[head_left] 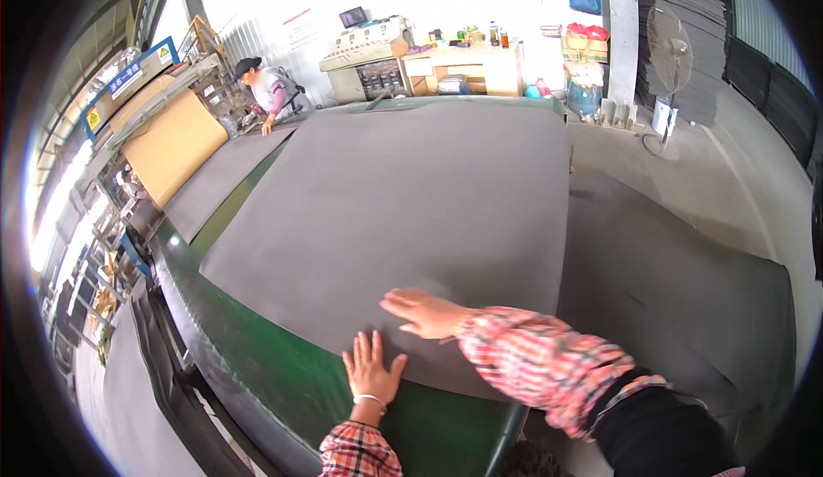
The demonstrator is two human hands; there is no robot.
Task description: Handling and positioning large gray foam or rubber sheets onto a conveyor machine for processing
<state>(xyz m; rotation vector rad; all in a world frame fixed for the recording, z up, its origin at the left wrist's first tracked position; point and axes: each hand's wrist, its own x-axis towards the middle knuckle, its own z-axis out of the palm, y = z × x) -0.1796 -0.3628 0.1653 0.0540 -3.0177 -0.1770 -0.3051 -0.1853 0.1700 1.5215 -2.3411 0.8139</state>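
A large dark grey sheet (403,186) lies flat across a green conveyor belt (283,357). At the sheet's near edge rests my left hand (373,370), palm down with fingers spread. My right hand (422,312) is a little farther forward and to the right, stretched flat over the sheet and slightly blurred; whether it presses on the surface I cannot tell. Neither hand holds anything. Checked sleeves cover both forearms, with a dark cover on the right one.
Another dark sheet (669,297) lies to the right, below belt height. At far left a co-worker (274,96) leans over a second grey sheet (223,181) by a tan roll (176,147). A control console (369,61), a desk (467,66) and a fan (669,53) stand at the back.
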